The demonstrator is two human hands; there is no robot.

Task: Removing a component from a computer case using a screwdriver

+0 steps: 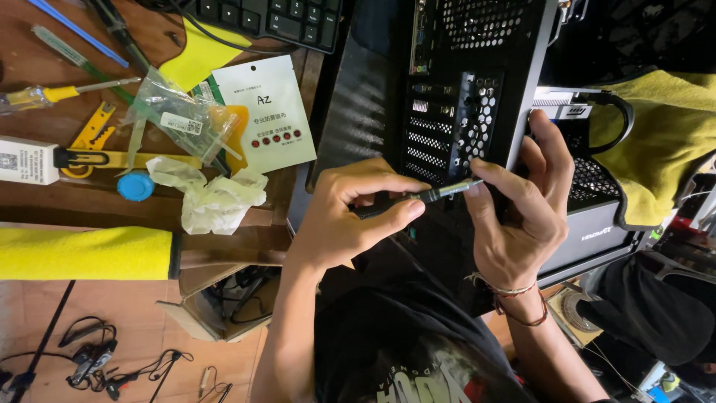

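Gripping a screwdriver (440, 192), the left hand (350, 216) holds its handle; the right hand (522, 209) pinches the shaft near the tip, against the computer case (477, 89) rear panel.

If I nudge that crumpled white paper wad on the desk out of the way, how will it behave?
The crumpled white paper wad looks thin and loosely balled, so it is probably very light and should slide or tumble at a slight push. Its soft creases suggest it would squash rather than resist. It lies near the desk edge, so a push toward that edge might drop it.
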